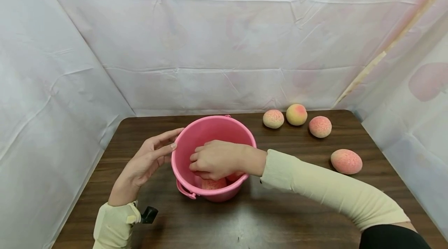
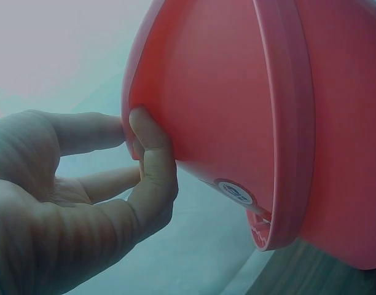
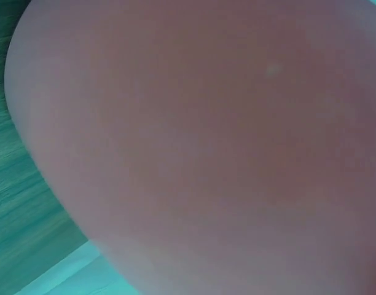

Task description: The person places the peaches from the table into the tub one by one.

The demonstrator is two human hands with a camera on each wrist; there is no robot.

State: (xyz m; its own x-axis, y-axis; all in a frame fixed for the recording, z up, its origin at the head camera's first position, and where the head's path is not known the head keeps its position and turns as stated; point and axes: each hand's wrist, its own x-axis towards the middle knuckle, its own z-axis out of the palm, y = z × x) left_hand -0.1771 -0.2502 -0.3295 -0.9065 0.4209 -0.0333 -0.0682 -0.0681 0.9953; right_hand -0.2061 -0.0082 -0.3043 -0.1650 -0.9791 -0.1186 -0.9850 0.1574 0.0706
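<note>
A pink bucket [image 1: 199, 132] stands on the table, its thin handle hanging at the front left. My left hand [image 1: 148, 155] pinches the bucket's left rim between thumb and fingers; the left wrist view shows this hand [image 2: 83, 184] close up. My right hand [image 1: 218, 159] reaches down inside the bucket with its fingers curled. Right under it lies a peach [image 1: 214, 184], and part of another peach [image 1: 233, 176] shows beside that one. Whether the right fingers hold a peach I cannot tell. A blurred pink surface fills most of the right wrist view.
Toward the back right of the brown wooden table [image 1: 297, 210] lie a pale pink peach [image 1: 273, 119], a yellowish peach [image 1: 296, 114] and a pinker peach [image 1: 320, 127]. Another peach [image 1: 346, 162] lies nearer on the right. White sheeting [image 1: 224, 39] hangs behind and along both sides.
</note>
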